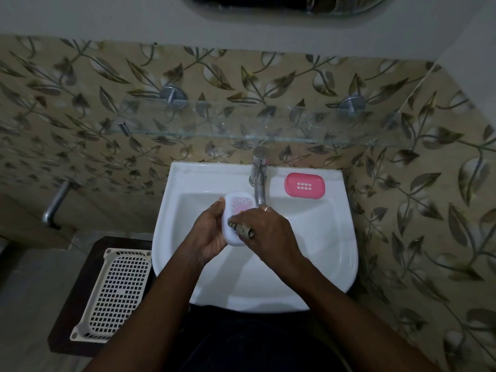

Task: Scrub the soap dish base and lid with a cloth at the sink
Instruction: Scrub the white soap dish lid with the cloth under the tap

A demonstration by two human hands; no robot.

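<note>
Lid (238,209) gripped left hand (208,236), cloth (241,229) right hand (269,229)

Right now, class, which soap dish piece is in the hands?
The white piece, held by the left hand, cloth in the right hand; the pink piece lies untouched on the sink rim.

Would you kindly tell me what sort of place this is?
Most likely a home bathroom: a white sink with a metal tap, a glass shelf on a leaf-patterned tiled wall, and the edge of a mirror above. A pink soap dish base sits on the sink's rim.
</note>
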